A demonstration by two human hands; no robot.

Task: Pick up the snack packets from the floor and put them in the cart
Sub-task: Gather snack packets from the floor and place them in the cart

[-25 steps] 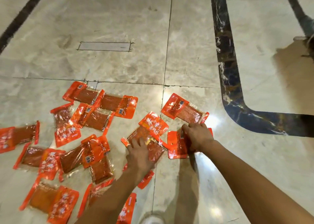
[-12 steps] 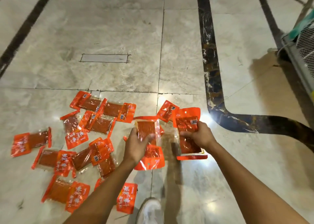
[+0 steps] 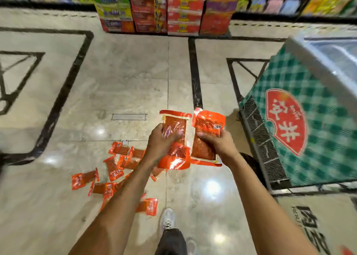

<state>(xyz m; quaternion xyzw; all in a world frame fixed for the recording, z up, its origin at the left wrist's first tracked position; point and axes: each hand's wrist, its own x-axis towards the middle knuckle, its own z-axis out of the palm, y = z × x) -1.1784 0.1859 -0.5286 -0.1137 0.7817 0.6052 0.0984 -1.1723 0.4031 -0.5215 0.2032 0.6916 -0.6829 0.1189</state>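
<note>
Snack packets (image 3: 174, 138) are being gripped by the left hand (image 3: 161, 141) and right hand (image 3: 216, 142), left of the green-checked cart (image 3: 309, 123); overlapped slippery film is risking packets being dropped onto the floor (image 3: 119, 80).

Both arms outstretched, left hand (image 3: 161, 138) and right hand (image 3: 218, 141) in closed grip.

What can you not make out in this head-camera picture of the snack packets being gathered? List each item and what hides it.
- How many packets each hand holds: the left hand and right hand cover overlapping snack packets.
- Packets on the floor under the left forearm: hidden.
- The cart: none identifiable; the green checked freezer cabinet is cut off at the right edge.
- Display box labels: blurred.
</note>
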